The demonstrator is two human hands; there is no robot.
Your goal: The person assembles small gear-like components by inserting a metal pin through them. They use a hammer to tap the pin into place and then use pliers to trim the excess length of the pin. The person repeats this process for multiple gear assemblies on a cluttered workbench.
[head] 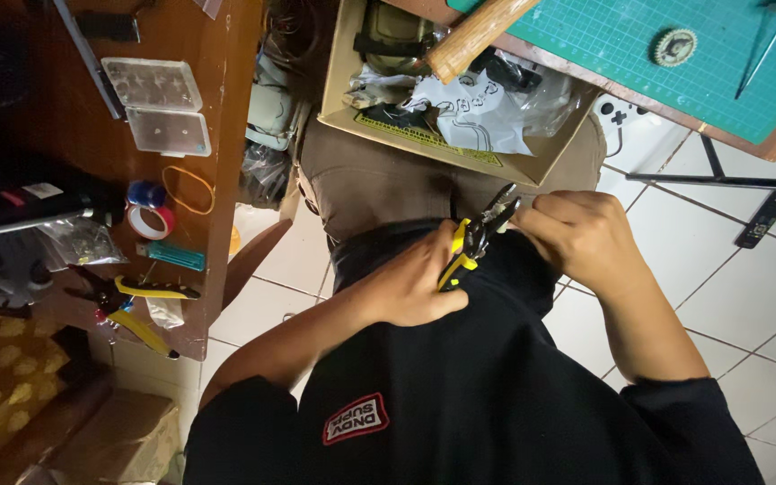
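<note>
Two bare hands meet over a lap: the left hand (415, 292) is closed around the yellow-and-black handles of a pair of metal wire-stripping pliers (476, 238), whose grey jaws point up and to the right, touching the fingertips of the right hand (581, 235). The right hand is curled with its fingers pinched together at the tool's tip; whatever it may be pinching is too small to make out. The pliers sit above the hem of a black shirt (478, 386) and olive-brown trousers (379, 184), between both hands.

Resting on the knees beyond is an open cardboard box (460, 148) stuffed with crumpled clear plastic bags and dark oddments, a pale wooden handle (473, 36) slanting across its top. Above right, a green cutting mat (675, 81) covers a worktop, with a small toothed gear (674, 45) lying on it.

To the left, a dark wooden worktop (226, 108) carries two clear plastic compartment cases (159, 108), a yellow rubber band (188, 189), rolls of tape (147, 211) and a second pair of yellow-handled pliers (141, 305). White floor tiles (729, 296) show on the right, where a black remote control (767, 218) lies well apart from the hands
</note>
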